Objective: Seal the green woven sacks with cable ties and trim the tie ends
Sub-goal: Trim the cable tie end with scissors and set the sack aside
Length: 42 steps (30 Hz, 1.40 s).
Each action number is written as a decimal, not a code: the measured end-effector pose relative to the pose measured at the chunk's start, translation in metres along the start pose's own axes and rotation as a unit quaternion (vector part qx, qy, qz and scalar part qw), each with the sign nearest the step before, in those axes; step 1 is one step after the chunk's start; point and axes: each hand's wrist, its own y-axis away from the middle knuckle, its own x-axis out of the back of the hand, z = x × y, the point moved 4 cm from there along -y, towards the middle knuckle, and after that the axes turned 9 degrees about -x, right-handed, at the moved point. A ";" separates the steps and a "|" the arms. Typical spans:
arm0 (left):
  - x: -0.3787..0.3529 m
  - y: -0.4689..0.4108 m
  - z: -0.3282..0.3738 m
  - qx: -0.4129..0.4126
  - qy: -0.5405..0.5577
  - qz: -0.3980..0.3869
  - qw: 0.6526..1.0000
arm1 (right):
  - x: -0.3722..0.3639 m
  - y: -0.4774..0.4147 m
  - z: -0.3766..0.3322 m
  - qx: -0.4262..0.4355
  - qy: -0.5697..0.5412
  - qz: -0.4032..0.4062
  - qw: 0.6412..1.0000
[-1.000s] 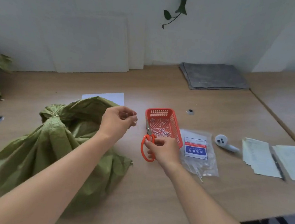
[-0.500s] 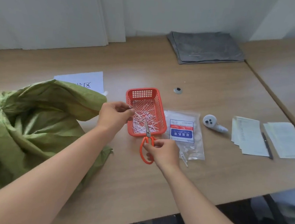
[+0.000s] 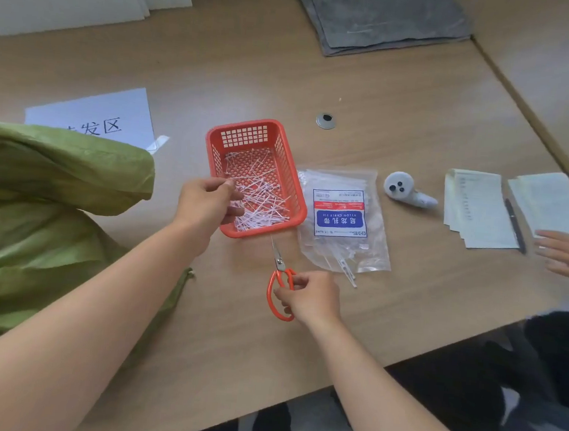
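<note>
A green woven sack (image 3: 52,215) lies slumped at the left of the table. My left hand (image 3: 208,202) hovers over the left rim of the orange basket (image 3: 210,140), its fingertips pinched on a thin white trimmed tie end. The basket holds several white cut tie ends (image 3: 260,196). In front of the basket, my right hand (image 3: 313,300) grips the orange handles of the scissors (image 3: 279,283). Their blades are closed and point at the basket. A clear bag of nylon cable ties (image 3: 341,220) lies right of the basket.
A white controller (image 3: 405,191), folded papers (image 3: 476,211) and a pen (image 3: 515,232) lie at the right. Another person's hand (image 3: 568,254) rests near them. A printed sign sheet (image 3: 92,119) sits behind the sack, and a grey cloth (image 3: 379,17) at the back.
My left hand moved from beside the sack to over the basket. My right hand drew the scissors back out of the basket. The view tilted down, and another person's hand appeared at the right.
</note>
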 end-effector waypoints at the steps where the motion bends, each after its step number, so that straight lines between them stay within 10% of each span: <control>1: 0.001 0.000 -0.003 0.006 -0.001 0.000 1.000 | -0.003 -0.002 0.002 -0.010 0.011 0.000 1.000; 29: 0.032 0.050 -0.049 0.107 -0.028 -0.034 0.993 | -0.036 -0.003 0.002 -0.033 0.097 -0.004 0.995; 42: 0.128 0.112 0.005 0.069 0.050 0.061 0.994 | -0.052 0.101 -0.090 0.145 0.059 -0.051 0.986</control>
